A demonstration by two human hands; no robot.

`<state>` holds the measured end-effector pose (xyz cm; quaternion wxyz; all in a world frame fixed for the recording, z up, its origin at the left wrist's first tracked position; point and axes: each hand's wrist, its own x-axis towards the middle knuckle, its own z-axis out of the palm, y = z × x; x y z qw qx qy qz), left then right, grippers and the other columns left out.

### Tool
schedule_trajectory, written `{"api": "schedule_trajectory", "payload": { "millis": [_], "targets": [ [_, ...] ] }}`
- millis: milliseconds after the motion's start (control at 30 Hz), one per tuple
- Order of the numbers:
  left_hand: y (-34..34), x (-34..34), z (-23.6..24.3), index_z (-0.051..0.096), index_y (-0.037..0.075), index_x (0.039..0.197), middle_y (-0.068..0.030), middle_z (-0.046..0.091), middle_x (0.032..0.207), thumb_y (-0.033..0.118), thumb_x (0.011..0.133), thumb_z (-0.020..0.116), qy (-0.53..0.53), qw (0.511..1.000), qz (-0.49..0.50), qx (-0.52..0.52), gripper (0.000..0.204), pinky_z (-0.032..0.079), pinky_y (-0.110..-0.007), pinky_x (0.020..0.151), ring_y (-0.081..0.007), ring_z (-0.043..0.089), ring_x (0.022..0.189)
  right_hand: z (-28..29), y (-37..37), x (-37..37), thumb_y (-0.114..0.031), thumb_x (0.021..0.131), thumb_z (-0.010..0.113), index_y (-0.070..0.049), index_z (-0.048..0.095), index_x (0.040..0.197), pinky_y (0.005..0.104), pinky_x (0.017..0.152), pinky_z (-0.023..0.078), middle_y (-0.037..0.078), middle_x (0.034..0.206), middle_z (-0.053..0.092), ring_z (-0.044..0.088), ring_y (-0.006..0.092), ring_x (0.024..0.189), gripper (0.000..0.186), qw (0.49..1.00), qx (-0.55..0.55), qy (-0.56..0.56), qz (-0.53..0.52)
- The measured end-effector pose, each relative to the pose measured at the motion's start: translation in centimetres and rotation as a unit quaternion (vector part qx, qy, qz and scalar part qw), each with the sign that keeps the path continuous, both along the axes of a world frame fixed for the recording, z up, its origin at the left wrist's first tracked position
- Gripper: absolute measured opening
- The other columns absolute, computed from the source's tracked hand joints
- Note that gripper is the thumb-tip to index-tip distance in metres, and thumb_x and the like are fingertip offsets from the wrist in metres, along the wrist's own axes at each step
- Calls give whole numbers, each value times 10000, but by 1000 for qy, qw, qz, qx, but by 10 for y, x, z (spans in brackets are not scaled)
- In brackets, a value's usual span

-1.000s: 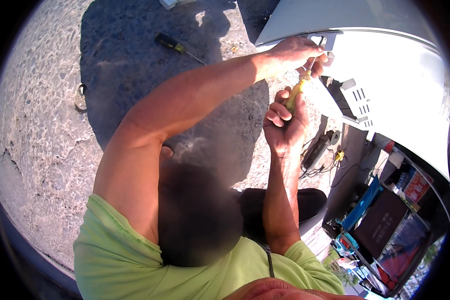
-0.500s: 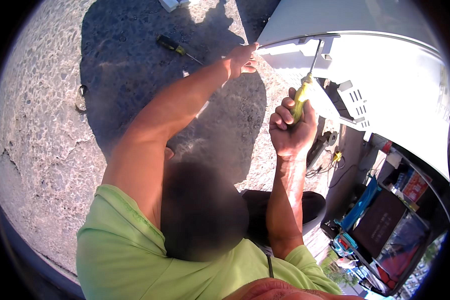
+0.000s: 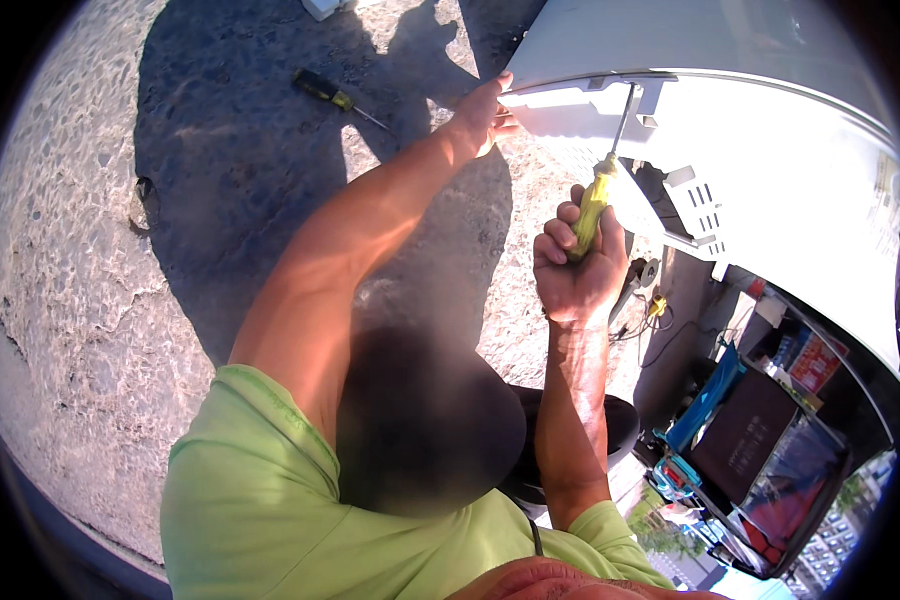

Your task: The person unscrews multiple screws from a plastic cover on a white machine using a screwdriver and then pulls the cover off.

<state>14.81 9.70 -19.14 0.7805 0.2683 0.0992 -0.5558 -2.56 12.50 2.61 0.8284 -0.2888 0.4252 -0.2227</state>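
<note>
My right hand (image 3: 582,275) is wrapped round the yellow handle of a screwdriver (image 3: 592,210). Its metal shaft points up and away, with the tip at a small bracket (image 3: 648,104) near the edge of a white metal appliance casing (image 3: 770,150). At the casing's far left corner, my left hand (image 3: 485,118) grips the edge of a white metal panel (image 3: 555,112), fingers on both sides of it. Some of those fingers are in glare and hard to make out. A second screwdriver (image 3: 325,90), black and yellow, lies on the shaded ground left of that hand.
A slotted white bracket (image 3: 695,205) juts from the casing's underside. Below it lie a grey tool (image 3: 638,280) and a cord with a yellow end (image 3: 657,308). An open tool bag (image 3: 750,440) stands at the right. A white block (image 3: 322,8) sits at the far edge.
The view has shifted slightly, so the ground and casing sit a little further left. Both hands keep their grips, and the screwdriver tip stays at the bracket.
</note>
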Motion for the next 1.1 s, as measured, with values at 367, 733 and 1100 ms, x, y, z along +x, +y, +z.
{"api": "schedule_trajectory", "payload": {
  "millis": [367, 733, 1100],
  "targets": [
    [-16, -13, -8, 534, 31, 1342, -137, 533, 1375, 407, 909, 714, -60, 997, 15, 41, 601, 407, -453, 1065, -279, 526, 1235, -10, 2, 0, -247, 997, 614, -83, 566, 1158, 196, 507, 328, -26, 861, 511, 419, 59, 628, 235, 994, -91, 58, -25],
    [-19, -14, -3, 599, 46, 1102, -53, 663, 1111, 402, 822, 826, -60, 996, 28, 66, 507, 499, -352, 824, -168, 602, 992, -2, 4, 4, -356, 1040, 512, -32, 545, 1219, 243, 561, 348, -6, 852, 522, 443, 92, 649, 371, 1000, -9, -21, -5],
    [-21, -12, -11, 606, 65, 1282, -68, 656, 1236, 421, 924, 700, -82, 993, 5, 82, 513, 417, -417, 1021, -220, 595, 1140, -14, 0, 9, -273, 979, 627, -73, 572, 1171, 266, 627, 427, 1, 826, 546, 526, 119, 723, 283, 984, -154, 86, -30]
  ]
}}
